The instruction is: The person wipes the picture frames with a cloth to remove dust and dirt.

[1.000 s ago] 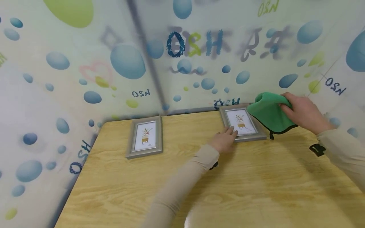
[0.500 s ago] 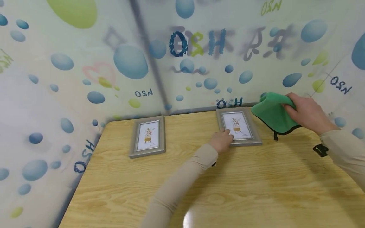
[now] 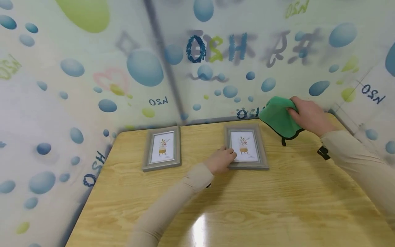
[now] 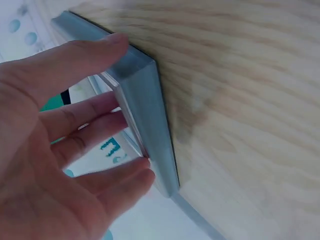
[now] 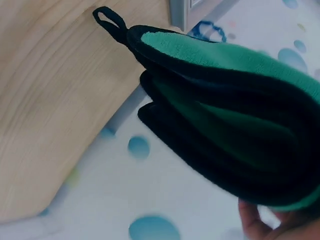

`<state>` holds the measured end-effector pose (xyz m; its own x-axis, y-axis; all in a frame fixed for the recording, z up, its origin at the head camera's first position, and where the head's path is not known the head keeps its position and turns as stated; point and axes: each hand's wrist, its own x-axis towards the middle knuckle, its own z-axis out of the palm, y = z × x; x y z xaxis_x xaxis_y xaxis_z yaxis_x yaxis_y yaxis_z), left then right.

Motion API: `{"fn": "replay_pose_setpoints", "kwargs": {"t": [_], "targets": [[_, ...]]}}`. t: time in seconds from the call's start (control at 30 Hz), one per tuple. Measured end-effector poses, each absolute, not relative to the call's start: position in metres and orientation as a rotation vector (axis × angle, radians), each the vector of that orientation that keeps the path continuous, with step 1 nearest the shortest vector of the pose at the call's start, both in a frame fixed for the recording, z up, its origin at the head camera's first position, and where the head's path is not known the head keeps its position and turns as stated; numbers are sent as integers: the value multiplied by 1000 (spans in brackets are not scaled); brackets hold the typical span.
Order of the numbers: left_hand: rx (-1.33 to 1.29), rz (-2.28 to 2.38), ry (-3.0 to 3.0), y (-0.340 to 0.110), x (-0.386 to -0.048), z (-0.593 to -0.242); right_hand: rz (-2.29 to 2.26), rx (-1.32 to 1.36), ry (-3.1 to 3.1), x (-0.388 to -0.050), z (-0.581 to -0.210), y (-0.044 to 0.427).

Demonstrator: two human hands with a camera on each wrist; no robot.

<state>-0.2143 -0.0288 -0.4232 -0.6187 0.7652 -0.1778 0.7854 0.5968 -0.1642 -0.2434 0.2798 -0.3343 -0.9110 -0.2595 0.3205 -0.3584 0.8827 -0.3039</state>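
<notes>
My left hand (image 3: 219, 160) grips the near left corner of the right-hand picture frame (image 3: 248, 147), a grey frame around a potted-plant print. In the left wrist view the thumb lies along one outer side of the frame (image 4: 147, 110) and the fingers reach over its front. My right hand (image 3: 311, 116) holds a green cloth (image 3: 278, 116) with black edging up above the table, just right of that frame. Folded layers of the cloth (image 5: 240, 65) and a black loop (image 5: 111, 24) show in the right wrist view; most of the hand is hidden there.
A second, matching picture frame (image 3: 162, 148) lies on the left part of the wooden table (image 3: 262, 202). Behind the table's far edge rises a wall covering (image 3: 228, 75) printed with blue and green drops. Another patterned wall (image 3: 46, 137) stands at the left.
The right-hand picture frame has slid left and nearer under my left hand, and now sits squarer to the table edge. My right hand has carried the cloth leftward.
</notes>
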Motion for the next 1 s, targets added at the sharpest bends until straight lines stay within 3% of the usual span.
{"fn": "replay_pose_setpoints", "kwargs": {"t": [0.27, 0.6, 0.8, 1.0], "targets": [[1374, -385, 2728, -49, -194, -421, 568, 427, -2785, -261, -344, 250], [1298, -434, 2822, -60, -181, -420, 346, 714, -2665, -292, -387, 194], [1289, -504, 2868, -61, -176, -432, 313, 788, -2915, -302, -414, 170], [1373, -663, 2887, -56, -172, -434, 263, 886, -3170, -314, -417, 160]]}}
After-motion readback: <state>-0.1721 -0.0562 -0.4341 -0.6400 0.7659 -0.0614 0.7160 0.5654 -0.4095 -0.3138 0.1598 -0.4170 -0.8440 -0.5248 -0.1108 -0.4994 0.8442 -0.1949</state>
